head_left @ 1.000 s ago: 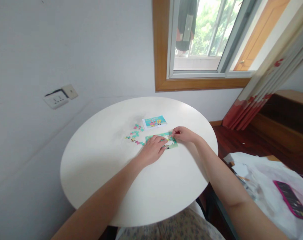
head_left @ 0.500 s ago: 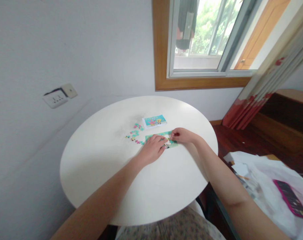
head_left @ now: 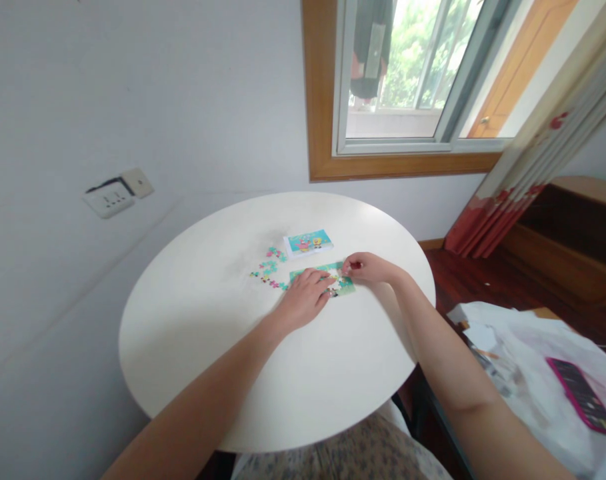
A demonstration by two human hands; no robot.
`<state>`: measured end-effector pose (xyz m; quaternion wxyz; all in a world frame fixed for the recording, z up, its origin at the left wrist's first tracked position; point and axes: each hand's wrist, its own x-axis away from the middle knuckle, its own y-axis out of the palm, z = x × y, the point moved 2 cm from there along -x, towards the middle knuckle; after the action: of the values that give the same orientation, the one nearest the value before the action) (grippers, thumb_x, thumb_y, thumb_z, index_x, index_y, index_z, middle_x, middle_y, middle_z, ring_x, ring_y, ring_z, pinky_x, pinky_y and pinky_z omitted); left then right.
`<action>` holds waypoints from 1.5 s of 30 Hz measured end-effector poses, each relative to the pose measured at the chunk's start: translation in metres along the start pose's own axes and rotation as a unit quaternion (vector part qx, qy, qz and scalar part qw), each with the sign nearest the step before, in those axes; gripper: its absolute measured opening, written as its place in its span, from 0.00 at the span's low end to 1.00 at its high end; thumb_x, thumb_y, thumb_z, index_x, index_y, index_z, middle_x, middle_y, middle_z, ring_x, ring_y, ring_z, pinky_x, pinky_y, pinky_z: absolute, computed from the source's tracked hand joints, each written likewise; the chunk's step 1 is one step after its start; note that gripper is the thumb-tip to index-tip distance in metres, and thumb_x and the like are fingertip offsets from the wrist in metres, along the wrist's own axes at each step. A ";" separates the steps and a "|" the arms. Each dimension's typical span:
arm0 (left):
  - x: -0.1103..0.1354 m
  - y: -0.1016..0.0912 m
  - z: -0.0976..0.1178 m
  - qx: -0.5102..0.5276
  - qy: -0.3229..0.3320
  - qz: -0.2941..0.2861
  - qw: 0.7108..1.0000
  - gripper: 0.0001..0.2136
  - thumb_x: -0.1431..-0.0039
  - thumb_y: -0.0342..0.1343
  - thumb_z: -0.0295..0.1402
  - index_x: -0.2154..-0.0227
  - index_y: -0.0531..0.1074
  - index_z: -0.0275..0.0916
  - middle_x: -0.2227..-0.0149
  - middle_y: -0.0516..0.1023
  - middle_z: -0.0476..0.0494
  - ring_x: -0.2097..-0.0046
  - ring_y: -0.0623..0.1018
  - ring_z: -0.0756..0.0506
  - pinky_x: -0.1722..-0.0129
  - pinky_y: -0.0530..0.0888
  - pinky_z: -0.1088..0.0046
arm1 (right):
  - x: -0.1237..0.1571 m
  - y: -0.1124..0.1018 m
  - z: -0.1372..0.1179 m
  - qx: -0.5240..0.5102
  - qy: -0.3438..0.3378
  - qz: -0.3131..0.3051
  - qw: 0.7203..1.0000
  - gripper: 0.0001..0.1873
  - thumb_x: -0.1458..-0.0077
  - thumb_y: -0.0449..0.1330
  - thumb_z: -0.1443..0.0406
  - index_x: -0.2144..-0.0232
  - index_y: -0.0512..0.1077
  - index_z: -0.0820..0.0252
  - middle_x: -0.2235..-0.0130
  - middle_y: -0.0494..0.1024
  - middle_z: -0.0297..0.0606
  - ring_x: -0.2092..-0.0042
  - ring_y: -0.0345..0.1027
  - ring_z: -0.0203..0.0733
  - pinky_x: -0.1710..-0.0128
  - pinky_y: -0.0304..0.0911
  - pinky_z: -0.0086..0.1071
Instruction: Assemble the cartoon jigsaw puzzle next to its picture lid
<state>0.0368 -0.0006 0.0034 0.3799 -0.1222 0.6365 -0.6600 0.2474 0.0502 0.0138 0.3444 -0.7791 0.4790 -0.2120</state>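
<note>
A partly filled jigsaw puzzle (head_left: 343, 289) with a green border lies on the white round table, with a pale gap showing in its middle. My left hand (head_left: 309, 295) rests palm down over its left part, fingers stretched out and covering some of it. At the puzzle's upper right edge, my right hand (head_left: 367, 269) has thumb and fingers pinched together; whatever is between the fingertips is too small to make out. Loose puzzle pieces (head_left: 269, 267) are scattered to the left of the puzzle. Just behind it lies a flat picture box or booklet (head_left: 310, 243) with cartoon figures on a turquoise ground.
The round table (head_left: 197, 320) stands against a wall with a socket (head_left: 113, 199) and a window (head_left: 393, 80). To the right, a white plastic bag (head_left: 513, 333) and a pink-edged phone (head_left: 581, 395) lie lower than the tabletop. A curtain (head_left: 513, 193) hangs beyond.
My right hand has shifted very slightly up and away along the puzzle's right edge, fingers still pinched. My left hand stays in place on the puzzle.
</note>
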 end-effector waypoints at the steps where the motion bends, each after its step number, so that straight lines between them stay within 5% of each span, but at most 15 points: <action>1: 0.000 0.000 0.000 -0.004 0.000 0.001 1.000 0.16 0.36 0.47 0.32 0.46 0.67 0.45 0.47 0.69 0.42 0.44 0.63 0.42 0.44 0.63 0.59 | 0.000 -0.001 0.002 -0.003 -0.001 -0.002 1.000 0.12 0.54 0.56 0.62 0.69 0.75 0.63 0.75 0.66 0.31 0.72 0.56 0.34 0.70 0.54 0.28; 22: 0.000 0.000 0.009 -0.056 0.008 -0.055 0.997 0.19 0.33 0.41 0.41 0.42 0.61 0.54 0.38 0.61 0.47 0.40 0.60 0.40 0.42 0.59 0.55 | 0.002 0.002 0.009 -0.039 -0.004 -0.077 0.996 0.12 0.54 0.55 0.62 0.69 0.75 0.63 0.74 0.71 0.32 0.72 0.58 0.33 0.71 0.55 0.27; 45: -0.001 0.000 0.014 -0.096 0.015 -0.040 0.994 0.17 0.35 0.45 0.39 0.44 0.64 0.52 0.41 0.64 0.46 0.42 0.62 0.39 0.42 0.58 0.55 | 0.000 0.004 0.009 -0.059 0.004 -0.062 0.996 0.10 0.56 0.56 0.63 0.74 0.74 0.63 0.77 0.70 0.31 0.73 0.58 0.33 0.70 0.55 0.27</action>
<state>0.0463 -0.0104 0.0057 0.3301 -0.1734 0.6972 -0.6123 0.2511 0.0518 0.0052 0.2823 -0.8255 0.4427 -0.2071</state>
